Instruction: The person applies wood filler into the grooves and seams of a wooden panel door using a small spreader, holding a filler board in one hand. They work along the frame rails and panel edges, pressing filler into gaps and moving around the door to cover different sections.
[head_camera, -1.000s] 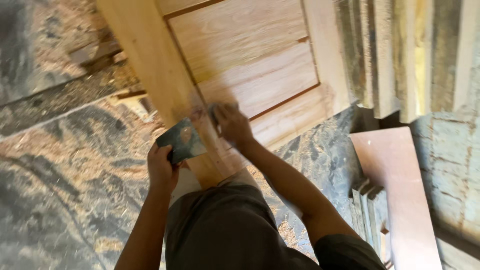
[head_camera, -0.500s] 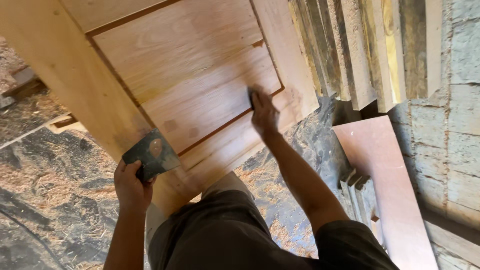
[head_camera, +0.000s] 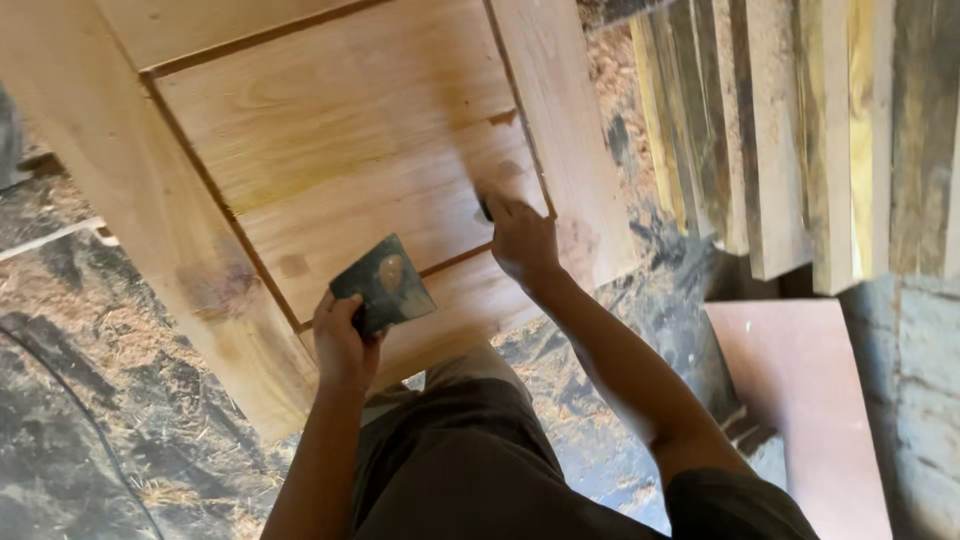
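A pale wooden panelled door (head_camera: 340, 150) lies flat in front of me, with grooves around its panels. My left hand (head_camera: 340, 340) holds a small dark square plate (head_camera: 383, 283) with a dab of tan filler on it, just above the door's near edge. My right hand (head_camera: 520, 240) presses a small dark tool (head_camera: 485, 208) against the groove at the panel's right corner; most of the tool is hidden by my fingers. Tan filler spots mark the wood near that corner.
Rough wooden planks (head_camera: 780, 130) lean upright at the right. A reddish flat board (head_camera: 800, 390) lies on the floor below them. Sawdust and shavings cover the dark floor (head_camera: 90, 400) at the left. My knees in dark trousers (head_camera: 450, 450) are under the door's edge.
My right hand has stayed at the panel's right corner groove. My left hand with the plate has come up and nearer to it. The view has shifted slightly.
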